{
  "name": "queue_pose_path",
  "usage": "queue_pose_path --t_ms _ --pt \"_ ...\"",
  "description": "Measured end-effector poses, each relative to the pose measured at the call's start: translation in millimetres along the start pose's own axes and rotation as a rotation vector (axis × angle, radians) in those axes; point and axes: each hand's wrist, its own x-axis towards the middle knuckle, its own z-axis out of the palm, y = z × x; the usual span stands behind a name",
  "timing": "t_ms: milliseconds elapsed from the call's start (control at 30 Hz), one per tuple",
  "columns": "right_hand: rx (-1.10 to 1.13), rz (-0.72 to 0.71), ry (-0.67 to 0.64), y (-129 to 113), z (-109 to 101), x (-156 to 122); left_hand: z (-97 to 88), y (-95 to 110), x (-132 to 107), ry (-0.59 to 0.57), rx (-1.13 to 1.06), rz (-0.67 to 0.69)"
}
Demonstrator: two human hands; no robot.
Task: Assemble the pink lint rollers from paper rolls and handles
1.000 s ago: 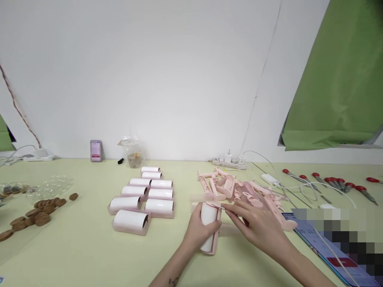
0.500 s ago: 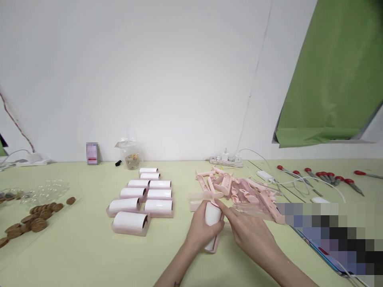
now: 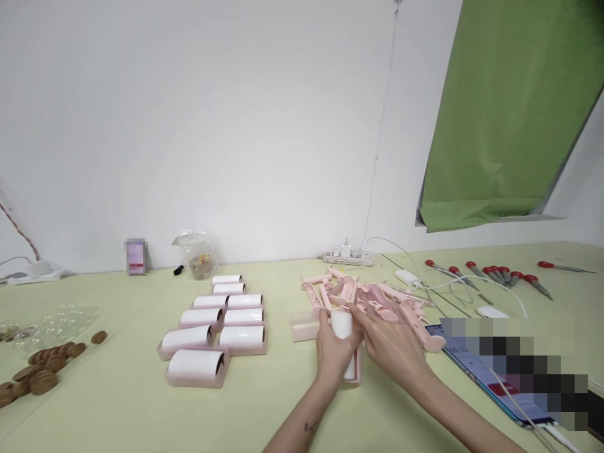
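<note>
My left hand (image 3: 333,353) is wrapped around a white lint roll in a pink holder (image 3: 348,343), held upright on the table. The fingers of my right hand (image 3: 389,343) are pressed against the top right side of the same roll. Just behind both hands lies a heap of pink plastic handles (image 3: 377,299). A clear pink cover piece (image 3: 304,326) sits left of the roll. To the left, several finished white rolls in pink trays (image 3: 214,324) lie in two rows.
Brown round discs (image 3: 44,371) and clear blister trays (image 3: 56,318) lie at the far left. A plastic jar (image 3: 195,255) and a power strip (image 3: 348,257) stand by the wall. Red-handled screwdrivers (image 3: 491,275), white cables and a phone (image 3: 486,371) are on the right.
The view has shifted so everything sits further left and higher. My hands have closed tighter around the roll, and the right hand has moved from its top edge onto its side.
</note>
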Motion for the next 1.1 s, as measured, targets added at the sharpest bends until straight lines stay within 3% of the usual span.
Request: queue_pose_path --t_ms 233,467,767,933,1100 --pt "-0.087 -0.028 -0.032 -5 0 5 4.4 -7 -2 0.058 -0.103 -0.005" --pt "-0.077 -0.045 0.01 -9 7 7 3.2 -5 -4 0.162 0.021 -0.052" --pt "-0.014 -0.055 -0.043 0 9 9 14.5 -1 -11 0.182 0.013 -0.103" --pt "-0.03 -0.078 -0.079 13 14 20 -2.0 6 -5 0.252 -0.078 -0.013" --pt "0.085 -0.063 -0.107 18 26 25 -36.9 8 5 0.187 0.053 0.04"
